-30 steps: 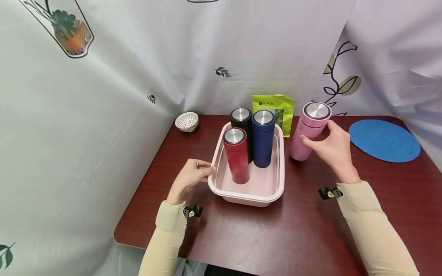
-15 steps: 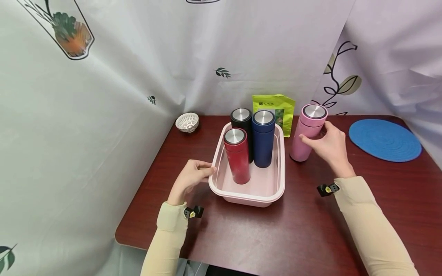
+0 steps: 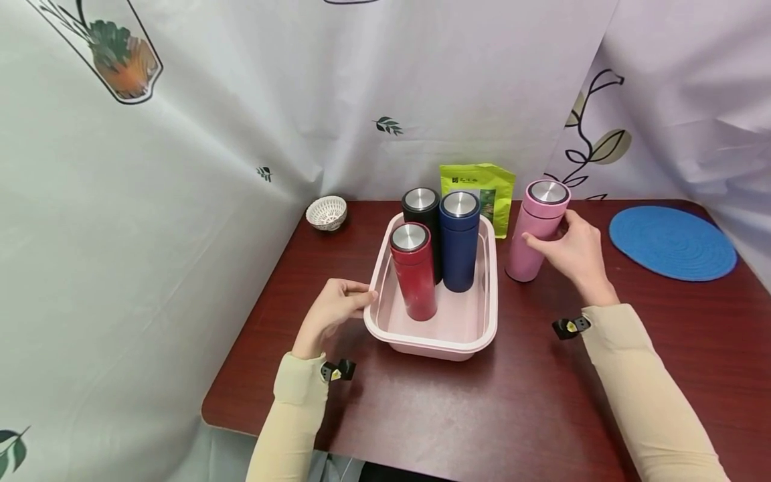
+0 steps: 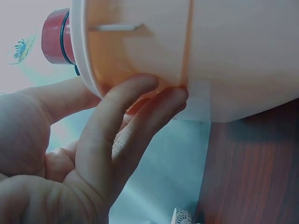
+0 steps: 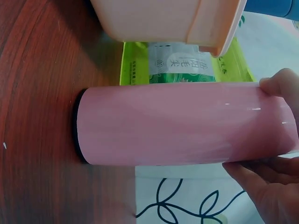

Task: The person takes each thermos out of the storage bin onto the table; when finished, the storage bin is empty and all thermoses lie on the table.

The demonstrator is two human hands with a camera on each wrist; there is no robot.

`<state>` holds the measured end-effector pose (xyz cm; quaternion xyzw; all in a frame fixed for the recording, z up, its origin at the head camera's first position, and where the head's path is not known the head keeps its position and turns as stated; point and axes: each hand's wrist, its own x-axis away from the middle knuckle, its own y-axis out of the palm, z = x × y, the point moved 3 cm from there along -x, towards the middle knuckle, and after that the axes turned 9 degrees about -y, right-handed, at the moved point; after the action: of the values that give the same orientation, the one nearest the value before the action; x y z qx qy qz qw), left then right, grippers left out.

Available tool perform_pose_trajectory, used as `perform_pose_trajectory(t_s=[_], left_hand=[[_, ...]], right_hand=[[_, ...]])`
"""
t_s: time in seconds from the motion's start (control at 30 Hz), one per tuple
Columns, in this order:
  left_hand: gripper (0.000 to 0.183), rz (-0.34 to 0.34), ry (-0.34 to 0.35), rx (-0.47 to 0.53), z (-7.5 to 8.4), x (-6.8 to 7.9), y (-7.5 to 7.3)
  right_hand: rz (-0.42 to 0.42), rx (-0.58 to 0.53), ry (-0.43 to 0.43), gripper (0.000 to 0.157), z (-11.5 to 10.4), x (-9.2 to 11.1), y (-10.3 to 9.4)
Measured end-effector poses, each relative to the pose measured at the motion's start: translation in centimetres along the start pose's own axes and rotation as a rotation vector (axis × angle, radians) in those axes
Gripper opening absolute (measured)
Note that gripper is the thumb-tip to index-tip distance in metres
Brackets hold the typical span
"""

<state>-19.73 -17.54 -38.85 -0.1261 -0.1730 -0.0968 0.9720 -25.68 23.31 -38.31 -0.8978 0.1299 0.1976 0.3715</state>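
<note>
A pink thermos bottle stands on the table to the right of a pale pink plastic basin. My right hand grips it around the upper body, thumb on one side and fingers on the other, as the right wrist view also shows. At the basin's left rim, my left hand pinches the edge, thumb over the rim and fingers against the outer wall. Inside the basin stand a red thermos bottle, a blue thermos bottle and a black thermos bottle, the last partly hidden behind the others.
A bright green packet stands behind the basin. A small white woven basket sits at the table's back left corner, and a round blue placemat lies at the right. Patterned white cloth hangs behind and to the left of the table.
The pink bottle has tipped slightly more upright and shifted a little left in my right hand, settling on the table. My left hand and the basin have barely moved.
</note>
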Motion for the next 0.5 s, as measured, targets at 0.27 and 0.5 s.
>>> perform_pose_trajectory(t_s=[0.27,0.5], left_hand=[[0.033,0.011,-0.007,-0.018,-0.23,0.08,0.07],[0.033,0.003,0.001,-0.008,0.06,0.14,-0.05]], right_hand=[[-0.104,-0.028,0.033,0.078,0.10,0.19,-0.19],[-0.105,-0.056,0.061,0.095,-0.82,0.05,-0.82]])
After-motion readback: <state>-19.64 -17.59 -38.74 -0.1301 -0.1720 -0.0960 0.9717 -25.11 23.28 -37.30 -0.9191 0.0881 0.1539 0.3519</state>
